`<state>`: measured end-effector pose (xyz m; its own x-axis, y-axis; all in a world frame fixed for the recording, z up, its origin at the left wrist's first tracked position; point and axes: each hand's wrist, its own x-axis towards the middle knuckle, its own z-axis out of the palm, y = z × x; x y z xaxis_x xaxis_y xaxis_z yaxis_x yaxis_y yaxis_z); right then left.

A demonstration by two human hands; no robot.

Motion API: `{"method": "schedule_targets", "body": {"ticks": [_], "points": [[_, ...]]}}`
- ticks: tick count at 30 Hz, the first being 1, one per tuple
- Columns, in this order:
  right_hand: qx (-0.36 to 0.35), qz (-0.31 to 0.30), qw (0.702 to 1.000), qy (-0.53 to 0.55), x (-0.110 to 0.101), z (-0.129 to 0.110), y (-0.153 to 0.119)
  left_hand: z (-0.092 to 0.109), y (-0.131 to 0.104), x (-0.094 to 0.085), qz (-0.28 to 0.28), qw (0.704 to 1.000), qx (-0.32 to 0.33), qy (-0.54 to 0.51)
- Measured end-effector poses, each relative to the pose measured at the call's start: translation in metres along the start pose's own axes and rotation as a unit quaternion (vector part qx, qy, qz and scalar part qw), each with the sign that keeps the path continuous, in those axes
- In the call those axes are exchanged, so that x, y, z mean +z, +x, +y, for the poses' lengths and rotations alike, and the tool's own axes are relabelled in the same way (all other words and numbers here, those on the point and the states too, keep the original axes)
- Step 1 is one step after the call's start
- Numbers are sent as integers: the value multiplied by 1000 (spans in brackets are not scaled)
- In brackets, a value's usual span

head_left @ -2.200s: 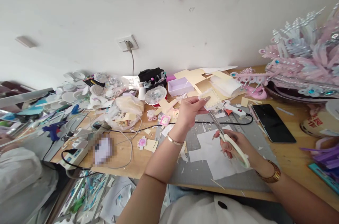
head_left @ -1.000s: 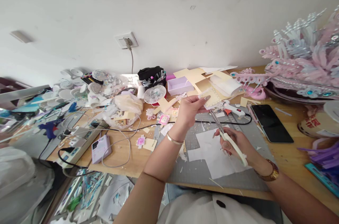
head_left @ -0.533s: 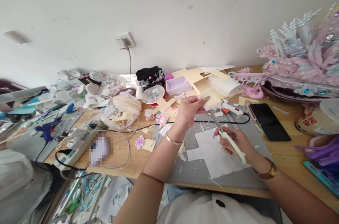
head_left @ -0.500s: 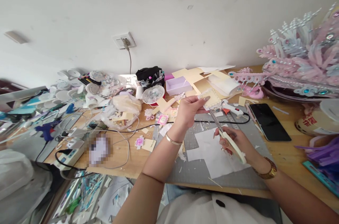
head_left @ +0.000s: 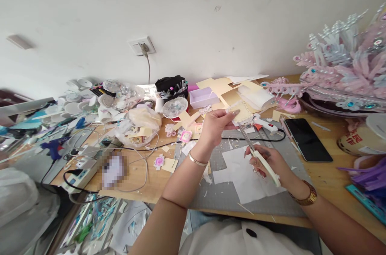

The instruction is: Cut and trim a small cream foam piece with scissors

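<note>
My left hand (head_left: 217, 123) pinches a small cream card (head_left: 243, 116) with a scalloped outline along its edge. Round the pale-handled scissors (head_left: 265, 166) my right hand (head_left: 261, 161) is closed, its fingers in the handle. The scissors' metal blades point up and left, their tips at the card's lower edge beside my left fingers; whether they touch the card I cannot tell. Below both hands a white sheet of paper (head_left: 238, 174) lies on the grey cutting mat (head_left: 289, 198).
A white glue gun (head_left: 267, 125) with a black cord lies just behind my hands. To the right are a phone (head_left: 308, 139) and a lidded tub (head_left: 358, 138). Cream card pieces, a lilac box (head_left: 204, 98) and pink decorations (head_left: 350, 66) line the back; cables (head_left: 141, 174) cross the left.
Both hands, the card and the scissors keep almost the same position. The whole view has shifted very slightly.
</note>
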<state>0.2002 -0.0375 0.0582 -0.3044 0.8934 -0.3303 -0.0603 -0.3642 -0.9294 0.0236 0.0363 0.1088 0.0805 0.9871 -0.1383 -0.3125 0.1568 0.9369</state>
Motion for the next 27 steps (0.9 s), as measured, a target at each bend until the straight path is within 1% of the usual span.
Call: {"method": "schedule_targets", "body": {"ticks": [4, 8, 14, 20, 23, 27], "points": [[-46, -4, 998, -34, -2, 5, 2, 1, -1, 1, -1, 1000, 1, 2], [-52, -11, 997, -49, -5, 8, 2, 2, -2, 1, 7, 1000, 7, -6], [-88, -31, 994, -60, -9, 13, 3, 4, -2, 0, 19, 999, 20, -21], [-89, -30, 994, -53, -9, 11, 3, 5, -2, 0, 2, 1000, 0, -30], [-94, -31, 994, -54, -9, 10, 2, 7, 0, -3, 6, 999, -9, -46], [-78, -25, 996, -44, -9, 11, 2, 8, 1, -4, 3, 999, -19, -49]]}}
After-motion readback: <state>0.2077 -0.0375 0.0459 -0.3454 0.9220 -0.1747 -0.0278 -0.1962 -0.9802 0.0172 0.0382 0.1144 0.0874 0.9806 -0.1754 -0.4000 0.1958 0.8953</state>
